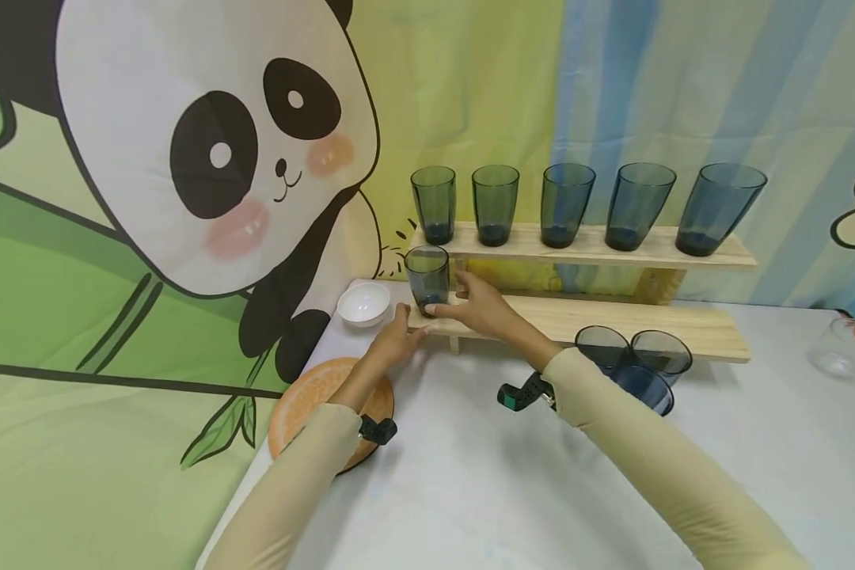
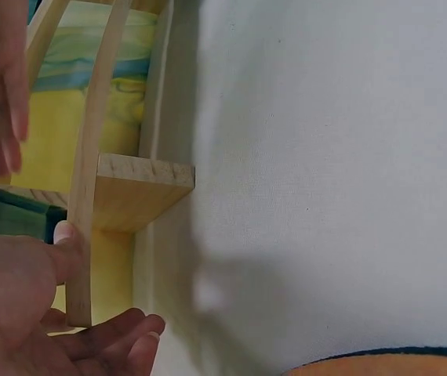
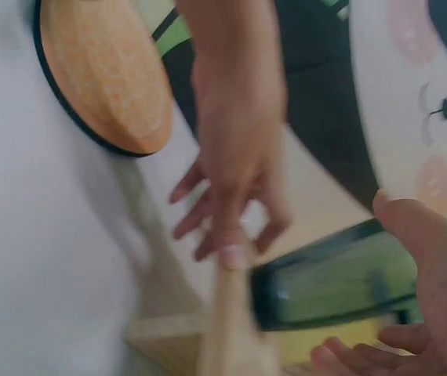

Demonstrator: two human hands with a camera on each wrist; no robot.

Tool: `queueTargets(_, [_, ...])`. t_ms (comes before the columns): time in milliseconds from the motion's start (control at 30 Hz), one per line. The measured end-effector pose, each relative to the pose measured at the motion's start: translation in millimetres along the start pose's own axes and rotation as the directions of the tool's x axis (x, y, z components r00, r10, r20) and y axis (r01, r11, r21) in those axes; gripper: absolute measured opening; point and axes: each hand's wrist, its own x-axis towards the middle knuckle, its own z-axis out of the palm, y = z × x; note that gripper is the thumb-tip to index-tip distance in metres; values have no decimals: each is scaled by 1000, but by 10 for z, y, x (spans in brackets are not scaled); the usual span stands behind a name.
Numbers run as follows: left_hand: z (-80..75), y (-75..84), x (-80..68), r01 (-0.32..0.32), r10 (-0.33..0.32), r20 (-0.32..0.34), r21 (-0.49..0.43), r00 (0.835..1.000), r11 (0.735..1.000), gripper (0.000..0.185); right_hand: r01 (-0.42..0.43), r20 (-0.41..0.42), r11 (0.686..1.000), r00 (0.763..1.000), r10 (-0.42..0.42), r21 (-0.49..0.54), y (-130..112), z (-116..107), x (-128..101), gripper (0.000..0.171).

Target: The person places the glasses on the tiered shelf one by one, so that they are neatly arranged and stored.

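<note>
A dark tinted drinking glass (image 1: 427,277) stands upright at the left end of the lower board of a two-tier wooden shelf (image 1: 563,317). My right hand (image 1: 480,309) is beside this glass, thumb near its base. In the right wrist view, the right hand's fingers (image 3: 349,356) are spread loosely alongside the glass (image 3: 341,274), with a gap between. My left hand (image 1: 393,347) grips the board's left end; in the left wrist view its thumb (image 2: 65,235) lies on top and its fingers curl below the board (image 2: 86,196).
Several matching glasses (image 1: 495,206) line the upper board. Three more glasses (image 1: 659,356) are grouped before the shelf, partly behind the right sleeve. A white bowl (image 1: 363,305) and a round orange mat (image 1: 313,388) lie left; a clear glass vessel (image 1: 841,348) is far right.
</note>
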Motion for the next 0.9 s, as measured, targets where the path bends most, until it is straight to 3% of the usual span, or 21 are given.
queueTargets(167, [5, -17, -24, -12, 12, -5, -28, 1000, 1000, 68, 32, 52, 999, 998, -30, -29, -43, -418, -377, 83])
queueTargets(300, [19, -29, -28, -13, 13, 6, -28, 1000, 1000, 67, 70, 53, 994, 996, -66, -81, 67, -867, -774, 67])
queueTargets(433, [20, -23, -16, -15, 15, 7, -28, 1000, 999, 69, 82, -74, 981, 993, -96, -174, 325, -1320, -1151, 54])
queueTargets(567, [21, -30, -19, -15, 15, 9, -28, 1000, 999, 69, -3, -215, 967, 975, -53, -254, 598, -1679, -1475, 54])
queueTargets(700, [28, -35, -34, -14, 14, 13, -44, 1000, 999, 69, -78, -244, 959, 970, 10, -273, 875, -1856, -1740, 59])
queueTargets(900, [46, -12, -7, -22, 23, 12, -55, 1000, 998, 69, -95, -207, 979, 977, 57, -179, 1175, -1812, -2002, 65])
